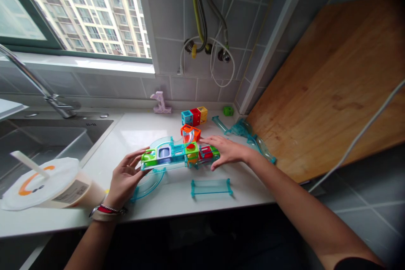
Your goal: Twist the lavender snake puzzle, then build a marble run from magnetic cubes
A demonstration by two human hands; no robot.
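Note:
A marble run (177, 154) made of clear teal track and coloured cube blocks lies crosswise between my hands. Its left end, by a green block (149, 157), is gripped by my left hand (128, 177), with thumb in front and fingers behind. At the other end, my right hand (229, 150) curves around a green block beside a red block (206, 152), fingers behind and thumb in front. Just behind the run sits an orange block (190, 131). A curved teal track (152, 186) passes under the left end. Nearer the counter edge lies a straight teal track piece (211, 187).
Blue, red and yellow blocks (194, 115) stand behind, with a green block (228, 111) in the corner. Teal pieces (242, 128) lie by a leaning wooden board (332, 80). A drink cup (60, 187) stands left, before the sink (95, 126). A purple piece (161, 103) stands near the wall.

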